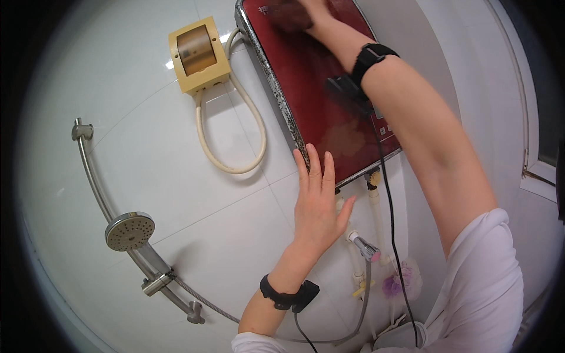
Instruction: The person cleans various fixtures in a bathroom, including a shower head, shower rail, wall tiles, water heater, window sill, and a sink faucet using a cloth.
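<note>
A wall-mounted water heater (304,101) has a glossy red front and a worn, rust-speckled metal edge. My right hand (315,13) is at the upper part of its front, blurred and cut off by the top of the picture. Under that hand is a dark, blurred cloth (289,16), pressed to the red panel. My left hand (315,207) has its fingers spread and holds nothing. Its fingertips rest at the heater's lower left corner. Each wrist wears a black strap with a small device and a cable.
A yellow switch box (197,55) with a looped cream cable (263,137) is left of the heater. Lower left, a shower head (130,231) hangs on a metal rail (94,181). Pipes (374,209), a chrome fitting (365,248) and a purple bath puff (401,282) are below the heater.
</note>
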### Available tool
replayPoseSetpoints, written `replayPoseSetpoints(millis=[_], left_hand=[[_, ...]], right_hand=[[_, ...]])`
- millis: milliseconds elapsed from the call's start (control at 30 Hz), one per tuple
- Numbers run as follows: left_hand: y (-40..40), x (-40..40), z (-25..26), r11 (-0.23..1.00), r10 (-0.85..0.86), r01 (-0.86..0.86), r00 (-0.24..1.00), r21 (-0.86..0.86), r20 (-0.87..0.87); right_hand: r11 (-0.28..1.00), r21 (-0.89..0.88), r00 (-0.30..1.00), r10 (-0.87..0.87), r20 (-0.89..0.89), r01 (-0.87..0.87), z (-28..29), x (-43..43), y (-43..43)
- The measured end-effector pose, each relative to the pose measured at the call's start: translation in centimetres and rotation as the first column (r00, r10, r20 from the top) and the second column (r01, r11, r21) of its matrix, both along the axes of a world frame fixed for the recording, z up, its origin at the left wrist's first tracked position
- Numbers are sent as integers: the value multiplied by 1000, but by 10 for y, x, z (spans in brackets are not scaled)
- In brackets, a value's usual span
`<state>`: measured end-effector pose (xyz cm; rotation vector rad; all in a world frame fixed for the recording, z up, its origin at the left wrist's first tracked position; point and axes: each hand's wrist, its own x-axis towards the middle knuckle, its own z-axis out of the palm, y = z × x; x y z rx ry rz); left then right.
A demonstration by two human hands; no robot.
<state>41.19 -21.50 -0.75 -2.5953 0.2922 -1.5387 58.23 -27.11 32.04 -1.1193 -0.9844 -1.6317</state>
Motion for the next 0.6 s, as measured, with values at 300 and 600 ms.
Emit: replayPoseSetpoints(millis=[300, 600], left_hand=[[0, -2, -3, 997, 75, -75, 997, -19, 12], [11, 6, -11, 1000, 28, -26, 994, -15, 109]], right_hand=[[992, 29, 966, 113, 233, -123, -50, 5, -8], [998, 44, 999, 43, 15, -44, -176, 96, -38]])
